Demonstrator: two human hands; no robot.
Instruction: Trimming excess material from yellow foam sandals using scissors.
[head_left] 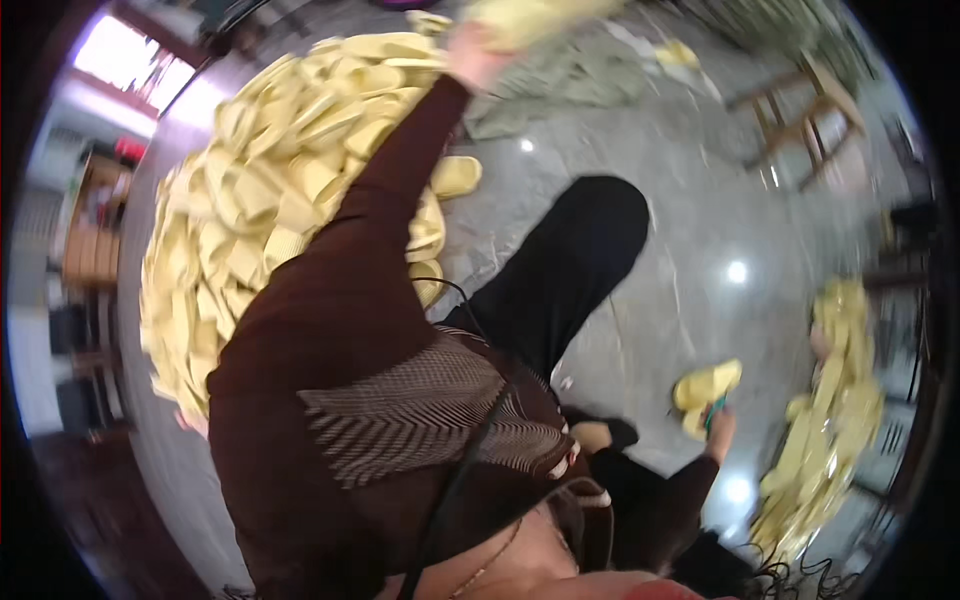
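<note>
My left hand [476, 52], at the end of an outstretched brown sleeve, is closed on a pale yellow slipper [545, 18], blurred and partly cut off by the upper edge. A large heap of yellow slippers [290, 150] lies on the floor at the left, beside and behind that arm. Low on the right, my right hand [720, 436] is closed around a small teal-green thing [714, 410]; its kind is unclear. Just beyond those fingers, a yellow slipper [708, 384] lies on the floor, with another yellow piece partly under it.
Yellow goods in clear plastic [825, 420] lie along the right. A wooden stool [805, 115] stands at the far right, and a crumpled grey-green sheet [570, 80] spreads at the far middle. My black-trousered knee [600, 225] juts over the grey floor. Skin [192, 422] shows beside my left sleeve.
</note>
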